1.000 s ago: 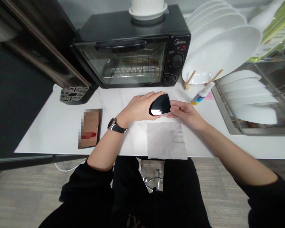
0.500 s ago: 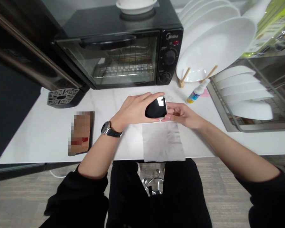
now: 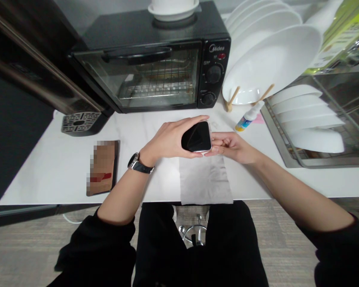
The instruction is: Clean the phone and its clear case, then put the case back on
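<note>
Two hands meet at one phone [image 3: 199,136], dark screen up, just beyond the far edge of one grey cloth [image 3: 206,181]. The left hand [image 3: 169,139], with one watch [image 3: 142,166] at its wrist, grips the phone, its fingers spread along one long edge and its thumb along the other. The right hand [image 3: 235,147] has its fingers bent in at the phone's right end; whether they pinch it or only touch it, I cannot tell.

The cloth lies flat at the near edge of the white worktop [image 3: 48,167]. One device [image 3: 103,167], its face blurred into blocks, lies well apart on the left. Beyond the right hand stands one spray bottle [image 3: 249,116], with one pink slip [image 3: 259,118] just beside it.

Of containers, the basin [image 3: 280,135] at the far right has four white bowls [image 3: 317,141] showing, tilted and nested in a row. The single oven [image 3: 151,77], door shut, has a wire grid [image 3: 173,87] inside and two knobs [image 3: 211,84] on its front. On top of it is one saucer [image 3: 173,16] bearing one white pot [image 3: 172,3], cut off by the upper edge of the view. Several white plates [image 3: 275,63], at least four, lean on edge behind two wooden pegs [image 3: 234,97].
</note>
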`<state>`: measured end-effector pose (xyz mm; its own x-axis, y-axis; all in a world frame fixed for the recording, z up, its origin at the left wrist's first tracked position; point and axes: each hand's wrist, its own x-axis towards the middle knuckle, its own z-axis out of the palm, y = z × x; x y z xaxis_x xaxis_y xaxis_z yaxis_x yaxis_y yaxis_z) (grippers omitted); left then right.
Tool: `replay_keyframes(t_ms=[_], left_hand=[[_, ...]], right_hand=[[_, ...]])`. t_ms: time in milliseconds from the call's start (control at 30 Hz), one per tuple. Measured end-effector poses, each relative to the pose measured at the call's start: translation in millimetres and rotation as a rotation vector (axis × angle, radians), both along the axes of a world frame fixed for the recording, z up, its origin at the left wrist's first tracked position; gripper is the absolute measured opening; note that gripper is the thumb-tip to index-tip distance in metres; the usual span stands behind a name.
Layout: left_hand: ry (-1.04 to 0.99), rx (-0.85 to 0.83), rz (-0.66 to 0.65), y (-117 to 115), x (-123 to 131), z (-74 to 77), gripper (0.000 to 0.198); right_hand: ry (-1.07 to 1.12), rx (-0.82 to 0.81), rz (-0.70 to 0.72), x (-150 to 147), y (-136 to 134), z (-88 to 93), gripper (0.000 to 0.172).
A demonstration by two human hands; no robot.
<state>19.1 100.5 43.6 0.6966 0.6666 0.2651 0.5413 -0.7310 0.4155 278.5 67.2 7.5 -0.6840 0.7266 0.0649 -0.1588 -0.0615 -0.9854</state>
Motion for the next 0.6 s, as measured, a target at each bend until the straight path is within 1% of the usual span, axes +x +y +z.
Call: replay_keyframes(t_ms=[67, 133, 233, 300, 400, 500, 600], left_hand=[[0.006, 0.007, -0.001, -0.8, -0.5, 2.0, 0.100], [0.034, 0.039, 0.008, -1.8, -0.4, 3.3, 0.099], [0.117, 0.095, 0.004, -4.9, 2.7, 3.8, 0.099], [0.171, 0.108, -0.002, -7.8, 6.5, 3.5, 0.104], [0.210, 0.091, 0.023, -11.6, 12.2, 3.0, 0.114], [0.236, 0.083, 0.036, -12.9, 14.7, 2.9, 0.111], [0.243, 0.096, 0.032, -12.6, 14.5, 3.0, 0.107]], right_hand=[[0.000, -0.023, 0.013, 0.8, 1.1, 0.5, 0.044], [0.002, -0.044, -0.014, 0.2, 2.5, 0.7, 0.049], [0.023, -0.048, -0.127, -2.8, 4.8, -1.5, 0.059], [0.030, -0.035, -0.206, -5.1, 6.1, -4.4, 0.063], [0.008, -0.008, -0.300, -7.4, 7.7, -9.0, 0.057], [-0.016, 0.040, -0.371, -8.7, 8.9, -11.8, 0.044], [-0.044, 0.065, -0.412, -9.7, 9.8, -13.2, 0.039]])
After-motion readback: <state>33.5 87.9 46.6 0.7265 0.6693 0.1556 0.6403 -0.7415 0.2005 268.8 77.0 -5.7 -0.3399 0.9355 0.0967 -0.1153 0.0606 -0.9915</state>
